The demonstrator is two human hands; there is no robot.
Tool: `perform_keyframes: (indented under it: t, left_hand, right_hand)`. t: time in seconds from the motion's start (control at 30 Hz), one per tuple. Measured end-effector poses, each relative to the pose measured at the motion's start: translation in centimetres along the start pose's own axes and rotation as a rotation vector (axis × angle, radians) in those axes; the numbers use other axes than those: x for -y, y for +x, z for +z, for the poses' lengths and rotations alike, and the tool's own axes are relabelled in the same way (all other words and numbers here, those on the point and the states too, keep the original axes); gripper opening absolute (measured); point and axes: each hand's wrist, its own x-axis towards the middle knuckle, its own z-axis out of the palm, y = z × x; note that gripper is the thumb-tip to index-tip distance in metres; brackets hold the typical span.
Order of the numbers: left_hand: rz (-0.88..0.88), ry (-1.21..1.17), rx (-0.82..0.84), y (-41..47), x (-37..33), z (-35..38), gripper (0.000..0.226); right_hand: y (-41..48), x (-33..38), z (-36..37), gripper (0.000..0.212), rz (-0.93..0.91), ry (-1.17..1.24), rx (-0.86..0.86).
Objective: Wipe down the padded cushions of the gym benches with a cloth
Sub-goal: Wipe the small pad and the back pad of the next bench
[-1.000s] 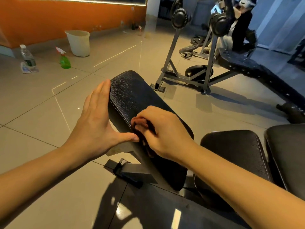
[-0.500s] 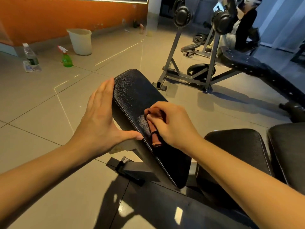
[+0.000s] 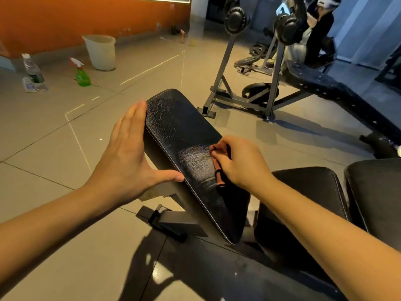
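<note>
Head view: the left hand (image 3: 128, 157) lies flat, fingers straight, against the left edge of the pebbled black cushion (image 3: 180, 131); the right hand (image 3: 240, 164) curls round a crumpled reddish-brown cloth (image 3: 219, 165) near its right edge; a tapered pale bucket (image 3: 101, 52) hides its contents; the spray bottle (image 3: 82, 73) nearby looks green-filled.

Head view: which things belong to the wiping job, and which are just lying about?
Job: reddish-brown cloth, gripped by right hand; black padded backrest cushion, steadied by flat left hand; black padded seat cushion beside it.
Lying about: green spray bottle, white plastic bucket, clear plastic bottle, grey metal weight rack, all on the floor beyond.
</note>
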Motion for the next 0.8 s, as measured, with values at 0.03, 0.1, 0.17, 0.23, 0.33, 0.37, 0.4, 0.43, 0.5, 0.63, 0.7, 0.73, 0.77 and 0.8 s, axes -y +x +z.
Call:
perform_keyframes:
  t: [0.03, 0.1, 0.17, 0.23, 0.33, 0.37, 0.4, 0.43, 0.5, 0.63, 0.7, 0.73, 0.77, 0.8]
  left_hand:
    - [0.004, -0.002, -0.001, 0.0, 0.1, 0.0, 0.151]
    - [0.006, -0.013, -0.007, -0.1, 0.0, -0.1, 0.149]
    - [0.016, -0.025, -0.011, 0.0, 0.1, -0.1, 0.148]
    - [0.025, -0.024, -0.018, 0.0, 0.2, -0.1, 0.148]
    - [0.021, -0.016, -0.022, 0.1, 0.2, -0.1, 0.15]
    - [0.019, -0.013, -0.02, 0.1, 0.2, 0.0, 0.15]
    - [0.018, -0.013, -0.015, 0.1, 0.2, 0.0, 0.15]
    - [0.016, -0.017, -0.013, 0.0, 0.2, 0.0, 0.15]
    - [0.019, -0.024, -0.016, -0.1, 0.2, 0.0, 0.149]
    - [0.031, -0.03, -0.021, -0.1, 0.3, -0.1, 0.149]
    - [0.031, -0.024, -0.021, -0.1, 0.3, -0.1, 0.149]
    - [0.031, -0.019, -0.023, -0.1, 0.2, -0.1, 0.149]
    - [0.028, -0.017, -0.025, -0.1, 0.2, -0.1, 0.149]
    - [0.026, -0.018, -0.023, -0.1, 0.2, -0.1, 0.149]
  right_hand:
    - [0.7, -1.9, -0.2, 0.015, 0.133, -0.075, 0.036]
    - [1.2, -4.2, -0.5, 0.018, 0.295, -0.15, 0.083]
    - [0.6, -2.8, -0.6, 0.016, 0.24, -0.131, 0.071]
    - [-0.8, 0.9, -0.8, 0.013, 0.036, 0.058, 0.091]
    - [-2.4, 4.0, -0.9, 0.01, -0.192, 0.177, 0.154]
    - [-1.9, 3.3, -0.8, 0.012, -0.18, 0.137, 0.135]
    - [-1.0, 1.9, -0.7, 0.014, -0.111, 0.088, 0.109]
    - [0.0, 0.2, -0.8, 0.016, -0.005, 0.025, 0.1]
    - [1.3, -2.9, -0.8, 0.013, 0.218, -0.073, 0.11]
    - [-0.6, -0.9, -0.6, 0.008, 0.133, -0.047, 0.123]
    - [-2.7, 2.5, -0.9, 0.003, -0.083, 0.126, 0.163]
    - [-3.4, 3.7, -1.1, 0.002, -0.155, 0.172, 0.186]
    - [-3.6, 4.3, -1.2, 0.002, -0.182, 0.158, 0.192]
    - [-3.2, 4.0, -1.2, 0.004, -0.176, 0.109, 0.173]
